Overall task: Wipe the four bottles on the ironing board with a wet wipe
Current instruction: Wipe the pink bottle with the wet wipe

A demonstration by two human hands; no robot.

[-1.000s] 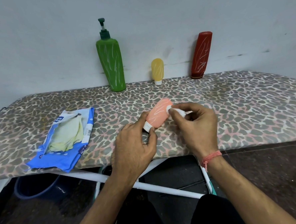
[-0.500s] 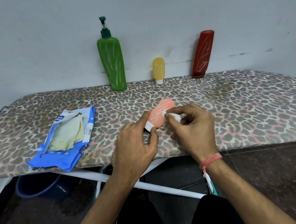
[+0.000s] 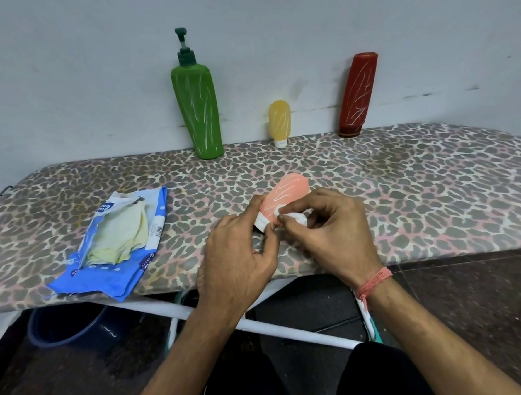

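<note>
A small pink bottle (image 3: 286, 194) lies tilted over the ironing board (image 3: 405, 188), its white cap pointing toward me. My left hand (image 3: 238, 259) pinches the bottle at the cap end. My right hand (image 3: 331, 229) pinches a bunched white wet wipe (image 3: 294, 218) against the bottle's lower side, near the cap. Against the wall stand a tall green pump bottle (image 3: 200, 109), a small yellow bottle (image 3: 280, 123) and a dark red bottle (image 3: 358, 95), all with white scribble marks on them.
An open blue wet wipe pack (image 3: 118, 242) lies on the board's left part, near its front edge. Under the board are white frame legs (image 3: 291, 329) and a dark blue bucket (image 3: 69, 328). A grey wall runs right behind the board.
My right hand has slid the wipe down the pink bottle from its upper end to near the cap. My left hand has kept its grip on the cap end.
</note>
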